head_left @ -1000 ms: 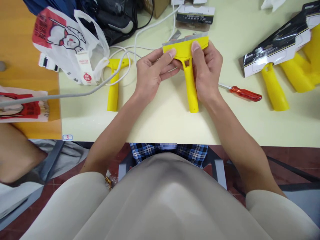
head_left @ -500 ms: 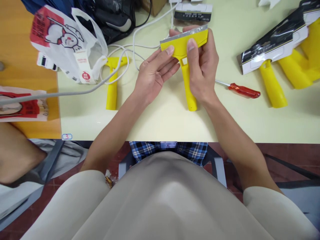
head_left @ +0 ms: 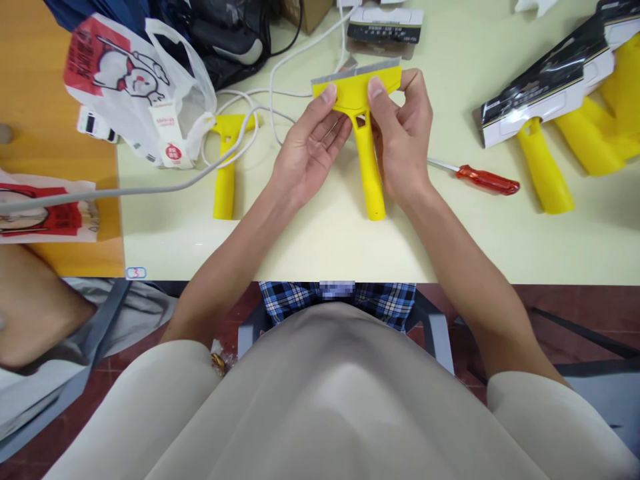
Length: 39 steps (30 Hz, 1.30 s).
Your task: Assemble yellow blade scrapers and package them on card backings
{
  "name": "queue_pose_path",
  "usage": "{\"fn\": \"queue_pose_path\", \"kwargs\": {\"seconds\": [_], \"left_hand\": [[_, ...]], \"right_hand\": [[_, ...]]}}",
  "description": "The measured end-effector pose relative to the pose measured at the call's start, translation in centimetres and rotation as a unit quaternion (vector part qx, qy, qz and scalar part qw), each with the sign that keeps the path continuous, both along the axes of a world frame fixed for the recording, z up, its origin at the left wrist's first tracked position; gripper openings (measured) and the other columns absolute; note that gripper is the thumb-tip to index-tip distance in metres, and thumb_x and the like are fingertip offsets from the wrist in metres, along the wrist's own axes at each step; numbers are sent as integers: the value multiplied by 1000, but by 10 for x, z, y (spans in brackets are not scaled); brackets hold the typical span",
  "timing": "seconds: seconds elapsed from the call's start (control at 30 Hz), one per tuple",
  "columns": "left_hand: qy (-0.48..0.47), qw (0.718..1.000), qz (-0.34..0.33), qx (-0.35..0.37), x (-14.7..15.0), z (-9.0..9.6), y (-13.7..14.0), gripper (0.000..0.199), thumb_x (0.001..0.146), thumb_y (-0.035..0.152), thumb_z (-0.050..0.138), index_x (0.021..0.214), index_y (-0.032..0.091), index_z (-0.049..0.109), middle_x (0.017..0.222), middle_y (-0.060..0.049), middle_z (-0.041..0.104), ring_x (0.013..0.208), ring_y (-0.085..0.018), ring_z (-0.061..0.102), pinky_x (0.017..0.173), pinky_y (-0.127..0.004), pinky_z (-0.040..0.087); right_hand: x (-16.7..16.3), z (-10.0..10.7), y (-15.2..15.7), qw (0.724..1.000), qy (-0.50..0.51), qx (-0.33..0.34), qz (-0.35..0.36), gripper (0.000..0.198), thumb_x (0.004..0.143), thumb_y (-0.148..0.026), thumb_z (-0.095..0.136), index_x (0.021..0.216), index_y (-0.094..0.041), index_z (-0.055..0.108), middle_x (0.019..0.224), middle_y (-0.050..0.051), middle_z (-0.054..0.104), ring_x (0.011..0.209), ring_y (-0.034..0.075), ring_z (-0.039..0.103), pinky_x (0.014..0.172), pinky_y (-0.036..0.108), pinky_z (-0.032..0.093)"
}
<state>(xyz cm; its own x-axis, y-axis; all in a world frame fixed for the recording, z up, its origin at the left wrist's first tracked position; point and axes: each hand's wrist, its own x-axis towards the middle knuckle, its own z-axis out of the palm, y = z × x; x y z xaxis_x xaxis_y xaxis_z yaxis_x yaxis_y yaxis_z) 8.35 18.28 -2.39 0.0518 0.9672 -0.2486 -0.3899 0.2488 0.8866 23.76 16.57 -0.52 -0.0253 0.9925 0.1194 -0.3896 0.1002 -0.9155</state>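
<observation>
A yellow scraper (head_left: 369, 157) with a grey blade edge along its top is held up between both my hands over the table. My left hand (head_left: 305, 153) pinches the left end of its head, thumb on the front and fingers behind. At the other end, my right hand (head_left: 403, 133) grips the head with the thumb pressed on the yellow face. The handle hangs down toward me, untouched by the left hand. A screwdriver (head_left: 487, 180) with a red handle lies right of my right hand. Another yellow scraper handle (head_left: 225, 190) lies on the left, crossed by a white cable.
Several yellow scrapers (head_left: 545, 167) with black and white blade covers are piled at the right. A flat black and white package (head_left: 384, 30) lies at the back. White cables (head_left: 273, 73) run past a plastic bag (head_left: 135, 87) at the left. Another person's leg (head_left: 40, 307) shows at far left.
The scraper has shifted slightly left and its head has come a little lower. My right-hand fingers have moved from behind the blade toward the head's right end.
</observation>
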Motion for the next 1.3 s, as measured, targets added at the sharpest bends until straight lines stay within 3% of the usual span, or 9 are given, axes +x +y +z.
{"fn": "queue_pose_path", "kwargs": {"seconds": [0.07,0.23,0.43,0.53,0.7,0.83,0.97,1.13,1.3], "left_hand": [[-34,999,11,-18,1,1,1,10,116,37,71,114,30,79,132,4,86,155,-22,73,121,-35,67],[-24,999,18,-41,2,6,1,18,121,37,65,122,23,76,136,-2,83,154,-24,74,115,-34,69],[-96,995,7,-27,2,4,-1,16,121,26,64,116,23,78,125,2,86,145,-17,78,127,-34,64],[-127,992,-9,-8,2,1,-3,7,114,22,74,112,27,80,120,4,89,134,-14,79,132,-33,60],[-104,994,-23,7,5,-4,-6,4,113,30,78,111,26,78,133,1,88,149,-16,74,134,-31,57],[-95,995,-12,13,8,-7,-7,17,118,36,71,116,20,76,128,-4,86,146,-20,78,129,-36,61],[-109,992,-36,47,8,-7,-7,15,113,34,76,118,19,78,123,-5,87,138,-23,81,122,-39,65],[-97,994,-28,42,4,-3,-3,28,118,46,68,119,20,78,122,-7,87,135,-26,84,109,-40,70],[-48,998,-43,12,-2,7,2,36,123,49,57,120,24,83,125,-8,90,137,-27,83,103,-36,73]], "right_hand": [[3,1,0,999,-7,-31,2,54,99,-58,92,104,-29,47,99,-4,76,82,12,64,78,27,57],[6,4,0,996,-24,-86,1,55,92,-62,95,95,-29,51,102,-1,77,87,16,70,90,31,68],[3,-3,0,995,-4,-96,-10,71,85,-75,99,89,-27,48,89,0,69,82,14,58,76,29,58],[1,-5,0,995,-16,-93,-23,72,87,-80,96,91,-27,48,86,0,67,77,14,54,72,30,53],[0,-12,3,995,-60,-69,-48,69,91,-81,91,95,-28,49,90,0,71,77,14,56,71,31,51],[-2,-16,5,995,-67,-39,-58,57,99,-70,89,97,-27,51,92,0,72,82,14,64,77,29,54],[-3,-13,4,992,-95,-47,-69,63,97,-80,85,96,-26,53,96,1,71,95,16,69,93,29,63],[-2,-15,5,992,-84,-81,-41,69,96,-97,72,103,-29,61,114,3,76,111,19,73,105,30,66],[-2,-27,11,999,-15,-33,-32,68,100,-93,71,111,-26,66,117,3,79,117,18,77,106,28,64]]}}
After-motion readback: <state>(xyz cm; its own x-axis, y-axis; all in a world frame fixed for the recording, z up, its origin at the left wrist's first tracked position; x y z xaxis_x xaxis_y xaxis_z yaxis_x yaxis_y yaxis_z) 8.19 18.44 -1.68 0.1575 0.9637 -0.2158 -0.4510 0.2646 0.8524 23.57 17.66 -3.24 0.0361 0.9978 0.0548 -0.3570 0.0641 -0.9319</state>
